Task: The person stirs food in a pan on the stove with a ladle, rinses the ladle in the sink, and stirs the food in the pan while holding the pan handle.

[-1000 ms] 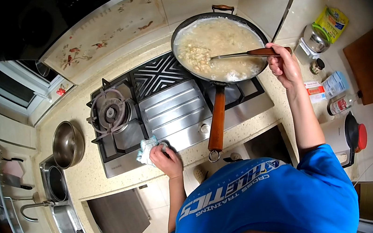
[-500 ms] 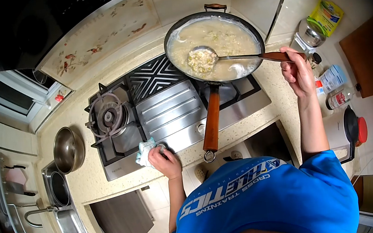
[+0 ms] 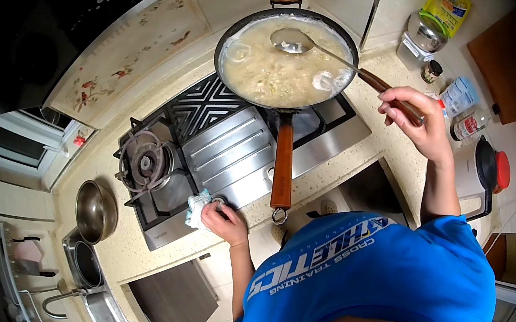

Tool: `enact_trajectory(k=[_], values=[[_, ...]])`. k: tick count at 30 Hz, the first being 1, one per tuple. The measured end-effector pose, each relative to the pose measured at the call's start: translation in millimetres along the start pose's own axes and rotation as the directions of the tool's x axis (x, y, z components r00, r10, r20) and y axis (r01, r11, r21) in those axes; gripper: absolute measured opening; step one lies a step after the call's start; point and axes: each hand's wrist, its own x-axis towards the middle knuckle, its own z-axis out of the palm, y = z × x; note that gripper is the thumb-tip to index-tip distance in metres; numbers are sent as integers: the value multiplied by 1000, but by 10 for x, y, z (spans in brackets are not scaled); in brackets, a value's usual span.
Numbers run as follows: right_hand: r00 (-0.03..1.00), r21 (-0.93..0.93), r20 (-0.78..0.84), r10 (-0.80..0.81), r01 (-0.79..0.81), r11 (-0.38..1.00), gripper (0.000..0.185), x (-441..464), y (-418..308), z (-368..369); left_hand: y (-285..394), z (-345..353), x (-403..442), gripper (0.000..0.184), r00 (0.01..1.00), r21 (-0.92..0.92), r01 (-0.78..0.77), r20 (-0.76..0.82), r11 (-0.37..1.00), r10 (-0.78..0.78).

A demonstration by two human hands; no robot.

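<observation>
My right hand (image 3: 419, 119) is closed around the wooden handle of a metal ladle (image 3: 292, 41). The ladle's bowl is tilted above the far part of the wok (image 3: 282, 164), with a little food left in it. Cloudy, pale soup (image 3: 279, 70) with grains and green bits fills the wok, whose long wooden handle points toward me. At the stove's front edge, my left hand (image 3: 225, 225) has its fingers curled on a crumpled white and light-blue cloth (image 3: 196, 209), close to a control knob.
Left of the wok is a bare burner (image 3: 148, 161) on the gas stove. A metal bowl (image 3: 96, 210) stands beside the sink (image 3: 110, 317). On the right are a small jar (image 3: 431, 71), a bottle (image 3: 470, 125), a yellow packet (image 3: 448, 9) and a white appliance (image 3: 468, 175).
The ladle has gone from lying full in the soup to tilted and nearly emptied, farther back. My right hand has moved nearer to me; my left hand stays at the cloth.
</observation>
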Motion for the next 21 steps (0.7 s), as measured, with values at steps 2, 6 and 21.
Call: enact_trajectory(k=[2, 6, 21], values=[[999, -123, 46, -11, 17, 992, 18, -34, -39, -18, 59, -19, 27, 16, 1000, -30, 12, 9, 999, -12], [992, -219, 111, -53, 76, 973, 20, -74, -2, -3, 423, -79, 147, 20, 982, -40, -174, 73, 984, 177], [946, -279, 316, -68, 162, 947, 37, -119, 291, 128, 617, 413, -5, 32, 761, -253, 19, 631, 967, 150]])
